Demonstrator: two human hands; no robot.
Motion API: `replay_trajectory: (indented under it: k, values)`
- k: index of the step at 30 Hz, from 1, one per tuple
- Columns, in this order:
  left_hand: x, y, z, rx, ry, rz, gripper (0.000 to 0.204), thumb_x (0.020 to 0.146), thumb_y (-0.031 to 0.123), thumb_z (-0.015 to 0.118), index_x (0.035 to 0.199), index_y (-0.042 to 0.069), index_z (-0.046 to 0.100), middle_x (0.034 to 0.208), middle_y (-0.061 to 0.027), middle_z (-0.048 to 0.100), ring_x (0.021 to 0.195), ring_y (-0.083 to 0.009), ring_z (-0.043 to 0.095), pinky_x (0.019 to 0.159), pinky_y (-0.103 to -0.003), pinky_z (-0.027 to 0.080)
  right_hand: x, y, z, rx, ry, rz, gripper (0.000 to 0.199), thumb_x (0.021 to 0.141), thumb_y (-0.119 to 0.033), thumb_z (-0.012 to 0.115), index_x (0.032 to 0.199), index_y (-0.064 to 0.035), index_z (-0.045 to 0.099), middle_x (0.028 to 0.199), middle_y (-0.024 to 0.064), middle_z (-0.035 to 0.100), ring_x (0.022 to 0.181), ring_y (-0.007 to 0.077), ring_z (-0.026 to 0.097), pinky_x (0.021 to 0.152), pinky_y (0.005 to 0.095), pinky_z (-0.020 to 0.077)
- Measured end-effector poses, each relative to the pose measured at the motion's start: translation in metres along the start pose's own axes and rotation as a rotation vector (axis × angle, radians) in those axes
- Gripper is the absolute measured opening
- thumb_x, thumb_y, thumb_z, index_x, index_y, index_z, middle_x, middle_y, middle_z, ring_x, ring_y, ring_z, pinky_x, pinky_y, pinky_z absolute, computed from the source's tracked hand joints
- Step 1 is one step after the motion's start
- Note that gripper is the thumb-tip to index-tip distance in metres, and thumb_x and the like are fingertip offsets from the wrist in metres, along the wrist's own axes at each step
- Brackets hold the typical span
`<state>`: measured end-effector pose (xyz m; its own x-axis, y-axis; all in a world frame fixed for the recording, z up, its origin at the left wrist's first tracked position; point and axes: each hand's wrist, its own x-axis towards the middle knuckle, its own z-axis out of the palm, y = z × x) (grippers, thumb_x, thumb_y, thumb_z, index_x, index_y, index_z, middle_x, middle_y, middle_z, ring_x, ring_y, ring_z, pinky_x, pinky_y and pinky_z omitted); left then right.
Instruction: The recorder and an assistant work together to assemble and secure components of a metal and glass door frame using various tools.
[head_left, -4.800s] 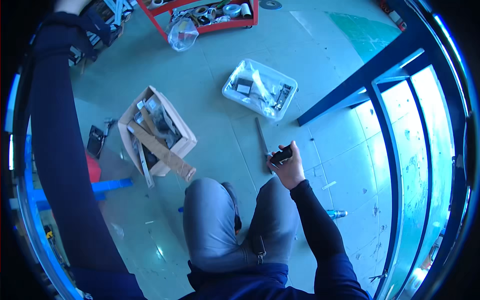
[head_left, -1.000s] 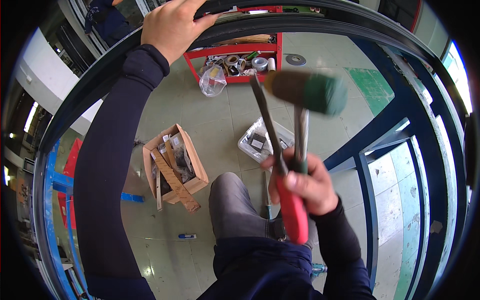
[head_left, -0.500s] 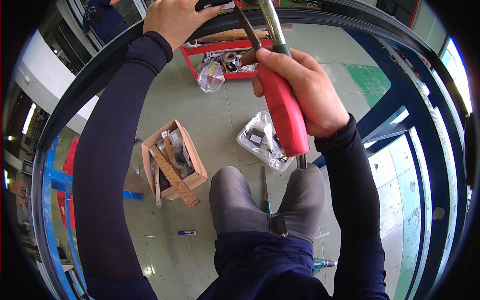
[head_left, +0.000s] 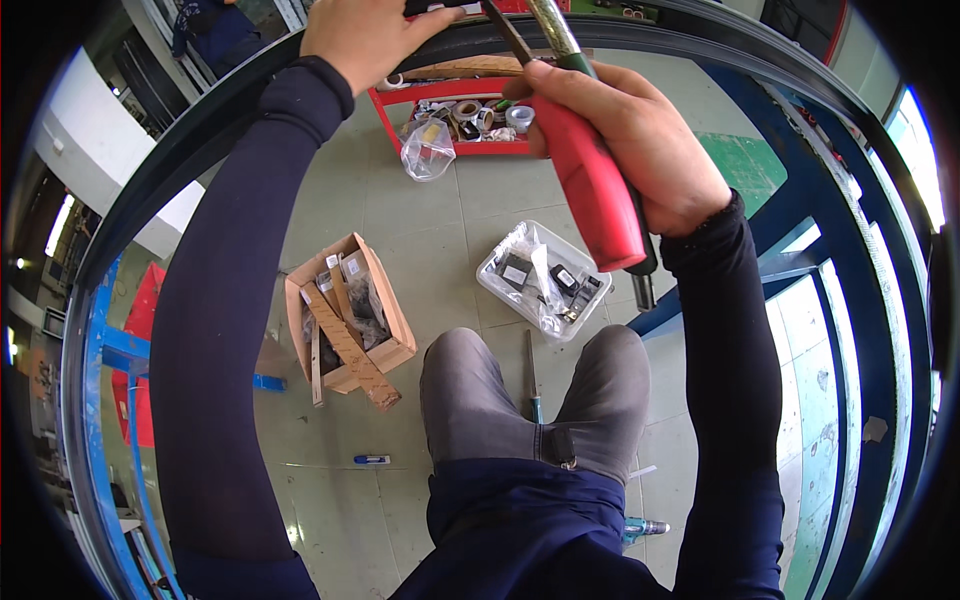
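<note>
Held in my right hand (head_left: 640, 140) are two tools side by side. One has a thick red handle (head_left: 590, 195) and a dark narrow blade (head_left: 508, 32) pointing up. The other has a shiny metal shaft (head_left: 553, 25), a dark green collar and a black lower part with a metal tip (head_left: 644, 292). My left hand (head_left: 365, 42) is at the top edge, thumb stretched right along the underside of a black piece (head_left: 420, 6); its fingertips are out of view. A long black frame (head_left: 450, 42) curves across in front of me, below the tool tips.
Beyond the frame stands a red tray (head_left: 390, 125) with tape rolls and a plastic bag (head_left: 428, 150). On the floor are a cardboard box (head_left: 400, 345), a clear tub (head_left: 600, 290), a file (head_left: 532, 365), a blue marker (head_left: 372, 460) and a drill (head_left: 645, 528). Another person (head_left: 212, 32) is far left.
My right hand has moved right and slightly down with both tools, showing more of the second tool's lower end. My left hand has shifted slightly right.
</note>
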<state>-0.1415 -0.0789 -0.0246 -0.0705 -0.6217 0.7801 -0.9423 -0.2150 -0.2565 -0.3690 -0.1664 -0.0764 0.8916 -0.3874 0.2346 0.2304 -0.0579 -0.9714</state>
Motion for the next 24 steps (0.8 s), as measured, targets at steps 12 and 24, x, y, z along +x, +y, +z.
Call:
replay_trajectory:
  k: [12, 24]
  values:
    - [-0.074, 0.074, 0.003, -1.083, 0.077, -0.633, 0.033, 0.095, 0.030, 0.065, 0.109, 0.000, 0.063, 0.100, -0.0081, 0.068, 0.087, -0.0163, 0.066, 0.078, -0.030, 0.050, -0.039, 0.037, -0.009, 0.222, -0.121, 0.039, 0.042, 0.095, -0.030, 0.053, 0.119, 0.0039, 0.059, 0.080, 0.0103, 0.068, 0.073, 0.0145, 0.063, 0.073, 0.0262, 0.0496]
    - [-0.107, 0.152, -0.005, -1.656, -0.155, -0.954, 0.026, 0.098, 0.021, 0.061, 0.100, -0.005, 0.063, 0.093, -0.0106, 0.070, 0.079, -0.0147, 0.069, 0.066, -0.028, 0.060, -0.117, 0.121, 0.000, 0.236, 0.202, 0.082, 0.065, 0.074, -0.013, 0.085, 0.122, 0.0031, 0.044, 0.099, 0.0138, 0.068, 0.070, 0.0114, 0.063, 0.051, 0.0223, 0.0464]
